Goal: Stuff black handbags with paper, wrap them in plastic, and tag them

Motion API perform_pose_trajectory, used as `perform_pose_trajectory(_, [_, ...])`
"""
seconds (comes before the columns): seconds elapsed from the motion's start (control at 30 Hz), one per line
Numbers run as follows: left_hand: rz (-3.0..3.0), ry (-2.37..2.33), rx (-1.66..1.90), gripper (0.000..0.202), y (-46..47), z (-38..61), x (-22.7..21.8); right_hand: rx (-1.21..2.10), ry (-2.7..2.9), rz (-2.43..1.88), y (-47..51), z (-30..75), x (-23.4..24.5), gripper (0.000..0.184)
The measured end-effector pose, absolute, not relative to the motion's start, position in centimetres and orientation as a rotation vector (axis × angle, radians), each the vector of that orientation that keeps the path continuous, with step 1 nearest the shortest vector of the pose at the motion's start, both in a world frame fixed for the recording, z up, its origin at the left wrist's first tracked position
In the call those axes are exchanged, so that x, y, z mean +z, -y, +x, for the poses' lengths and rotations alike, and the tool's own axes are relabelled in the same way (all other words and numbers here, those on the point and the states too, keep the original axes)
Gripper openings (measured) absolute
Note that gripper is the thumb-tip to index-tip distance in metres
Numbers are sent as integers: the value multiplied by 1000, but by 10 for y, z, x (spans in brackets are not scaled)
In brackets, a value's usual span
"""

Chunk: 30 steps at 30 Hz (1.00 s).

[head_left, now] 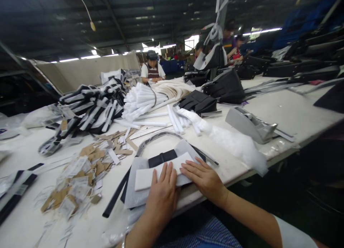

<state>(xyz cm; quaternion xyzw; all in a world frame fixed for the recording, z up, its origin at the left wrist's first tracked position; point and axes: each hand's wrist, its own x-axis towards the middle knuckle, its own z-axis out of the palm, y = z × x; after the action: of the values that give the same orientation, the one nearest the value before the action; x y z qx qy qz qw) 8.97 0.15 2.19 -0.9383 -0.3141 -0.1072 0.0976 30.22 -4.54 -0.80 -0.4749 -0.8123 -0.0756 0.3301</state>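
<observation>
Both hands lie on a white foam strip (145, 179) near the front edge of the table. My left hand (164, 190) rests on its middle, fingers stretched forward. Flat on the right end of the strip is my right hand (205, 178), its fingers extended side by side. Beneath the strip is a pale grey translucent sheet (133, 192), spread over a black bag (162, 157) whose strap band shows behind the foam. A wrapped handle (158, 134) arches from the bag across the table, and a black strap (116, 194) sticks out at the left.
Left of the bag lie scattered paper tags (92, 156). Behind are black-and-white wrapped straps (94, 104) and a bundle of white foam tubes (142, 99). A grey tape dispenser (249, 124) and crumpled white wrap (233, 146) sit right. A co-worker (152, 68) sits across the table (290, 108).
</observation>
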Motion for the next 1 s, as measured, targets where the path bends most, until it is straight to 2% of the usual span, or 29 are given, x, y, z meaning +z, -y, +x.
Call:
perform_pose_trajectory(0.17, [-2613,861,-447,56,-3,84,0,-193,2063,-1246,63,306,0,53])
perform_pose_trajectory(0.3, [-2571,855,-459,54,-1,82,-2,-121,1561,-1498,96,324,-3,34])
perform_pose_trajectory(0.37, [-2572,846,-453,57,0,82,-1,81,1306,-1662,107,332,-5,30])
perform_pose_trajectory(0.47, [-2579,846,-447,60,-1,82,-2,541,1147,-1719,104,337,-4,44])
perform_pose_trajectory(0.53, [-2584,846,-449,59,-2,82,-2,788,1148,-1672,93,337,-2,47])
perform_pose_trajectory(0.73, [-2669,853,-460,56,-3,75,3,1119,1121,-1696,72,335,19,38])
perform_pose_trajectory(1.0, [-2689,857,-508,62,-6,63,1,1472,611,-1053,75,298,40,36])
